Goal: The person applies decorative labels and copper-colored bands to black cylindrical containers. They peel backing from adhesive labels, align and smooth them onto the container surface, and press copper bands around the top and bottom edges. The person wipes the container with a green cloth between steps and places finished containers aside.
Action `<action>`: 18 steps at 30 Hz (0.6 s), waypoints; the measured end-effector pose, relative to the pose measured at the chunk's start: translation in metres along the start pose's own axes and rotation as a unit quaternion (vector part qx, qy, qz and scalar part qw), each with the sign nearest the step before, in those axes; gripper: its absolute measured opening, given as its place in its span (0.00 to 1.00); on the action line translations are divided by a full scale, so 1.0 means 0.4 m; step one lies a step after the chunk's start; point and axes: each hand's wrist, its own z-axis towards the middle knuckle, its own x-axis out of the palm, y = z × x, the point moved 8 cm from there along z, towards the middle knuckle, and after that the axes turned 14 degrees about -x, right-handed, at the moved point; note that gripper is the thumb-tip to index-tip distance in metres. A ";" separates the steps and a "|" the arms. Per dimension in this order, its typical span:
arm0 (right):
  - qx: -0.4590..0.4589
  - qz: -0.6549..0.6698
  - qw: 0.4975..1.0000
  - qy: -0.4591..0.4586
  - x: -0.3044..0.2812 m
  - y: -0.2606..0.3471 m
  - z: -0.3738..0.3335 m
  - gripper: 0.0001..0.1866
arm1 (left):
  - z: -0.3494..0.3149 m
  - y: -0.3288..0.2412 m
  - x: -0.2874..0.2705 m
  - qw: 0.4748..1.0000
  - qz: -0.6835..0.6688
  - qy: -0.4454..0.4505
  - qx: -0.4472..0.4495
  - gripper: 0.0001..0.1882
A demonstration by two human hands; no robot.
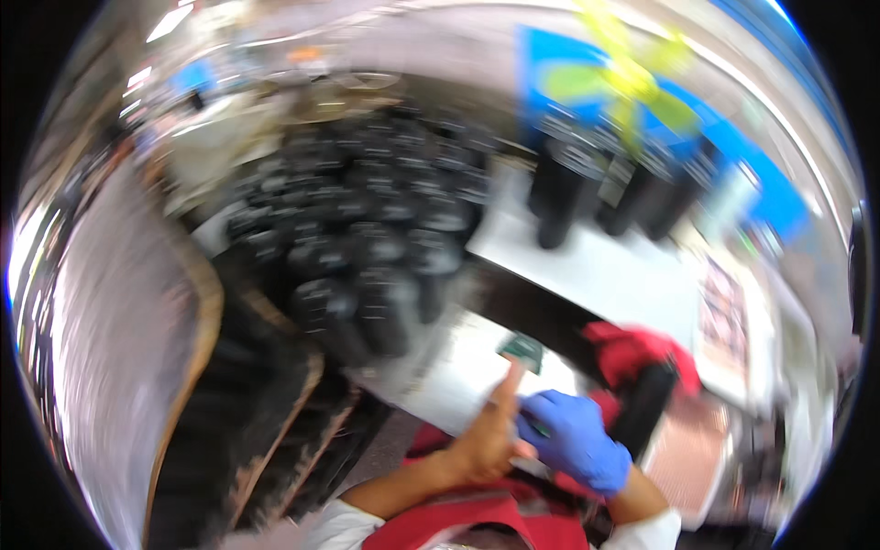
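My left hand (pixel 490 431) is bare, its index finger stretched up and away from me. A small dark green square piece (pixel 521 351) shows right at that fingertip; whether it sticks to the finger or lies on the white work surface (pixel 440 376) behind, I cannot tell. My right hand (pixel 573 440) wears a blue glove. Its fingers are curled close beside the left palm, with a speck of green showing between them. What they hold is too blurred to name. Beside the glove lies a red cloth (pixel 646 353) with a black cylindrical thing (pixel 642 403) against it.
Many black bottles (pixel 367 211) stand crowded ahead to the left. Several more black bottles (pixel 559 183) stand on a white table (pixel 587 275), near a yellow-green bladed thing (pixel 628 82) and a blue panel (pixel 550 55). Printed sheets (pixel 721 312) lie right. Dark crates (pixel 247 403) are left.
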 end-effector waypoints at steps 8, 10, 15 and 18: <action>0.245 -0.025 0.911 -0.329 -0.188 -0.028 -0.526 0.16 | 0.002 0.032 0.115 0.998 -0.043 0.032 0.024 0.50; 0.395 -0.115 0.848 -0.334 -0.193 -0.029 -0.756 0.25 | -0.012 0.026 0.175 0.996 -0.037 0.060 0.050 0.46; 0.489 -0.271 0.827 -0.055 -0.088 -0.017 -1.001 0.38 | -0.039 0.023 0.245 0.994 -0.017 0.091 0.064 0.40; 0.465 -0.270 0.842 -0.041 -0.088 -0.054 -1.035 0.28 | -0.045 0.006 0.282 0.993 0.009 0.101 0.068 0.39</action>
